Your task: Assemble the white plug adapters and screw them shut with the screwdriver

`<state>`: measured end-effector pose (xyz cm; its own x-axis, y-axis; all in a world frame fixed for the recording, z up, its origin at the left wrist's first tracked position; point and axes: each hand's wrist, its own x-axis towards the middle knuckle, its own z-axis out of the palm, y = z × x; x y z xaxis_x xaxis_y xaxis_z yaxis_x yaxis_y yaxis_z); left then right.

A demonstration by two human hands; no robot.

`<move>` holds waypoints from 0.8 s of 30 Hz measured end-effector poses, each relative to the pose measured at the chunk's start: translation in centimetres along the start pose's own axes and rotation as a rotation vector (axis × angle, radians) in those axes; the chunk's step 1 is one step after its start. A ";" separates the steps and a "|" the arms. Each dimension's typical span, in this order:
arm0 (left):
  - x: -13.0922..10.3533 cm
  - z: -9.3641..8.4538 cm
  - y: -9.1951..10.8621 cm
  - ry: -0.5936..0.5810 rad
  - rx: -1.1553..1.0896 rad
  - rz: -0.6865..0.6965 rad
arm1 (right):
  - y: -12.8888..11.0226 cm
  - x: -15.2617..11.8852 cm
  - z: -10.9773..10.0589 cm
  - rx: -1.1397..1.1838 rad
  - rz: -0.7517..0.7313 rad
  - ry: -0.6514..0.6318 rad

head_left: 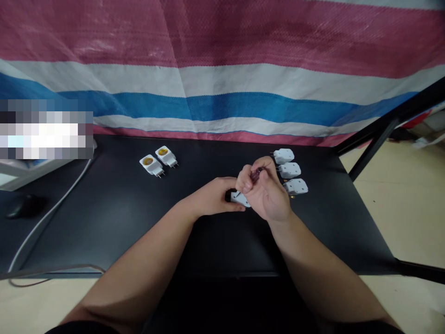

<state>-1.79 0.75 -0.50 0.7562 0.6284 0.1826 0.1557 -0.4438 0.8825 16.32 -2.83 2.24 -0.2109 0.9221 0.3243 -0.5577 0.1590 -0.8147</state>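
**White plug unit (239, 199) held flat, holed face upward**

Beyond the plug unit, a striped sheet (222, 79) is hung; under it, a black tabletop (104, 222) is spread. From its left side, the plug unit is clasped by the left hand (217, 195), thumb and fingers parted only by its width. Above its right part, the right hand (269, 195) is curled tightly around a screwdriver-like tool (257, 174); whether the tip is touching the face cannot be told. To its right and slightly farther off, three similar units (289, 170) are lined up; well to its left and farther off, two white units (148, 163) with yellow discs are set. The plug unit is judged light, stiff and rather slippery, best gripped by its side walls; any prongs like its neighbours' could be bent.
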 end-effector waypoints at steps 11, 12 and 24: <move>0.2 0.1 0.0 -0.003 -0.029 0.002 | 1.1 -0.6 -0.6 -0.228 -0.148 -0.049; 0.2 0.1 0.0 -0.008 -0.033 -0.001 | 1.1 -0.8 -0.7 -0.306 -0.199 -0.035; 0.0 0.0 0.1 -0.024 -0.013 -0.011 | -1.1 -0.9 -1.0 -0.604 -0.182 -0.112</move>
<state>-1.82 0.70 -0.39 0.7697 0.6175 0.1620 0.1561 -0.4282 0.8901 17.93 -3.47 2.30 -0.2565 0.8245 0.5044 -0.0484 0.5102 -0.8587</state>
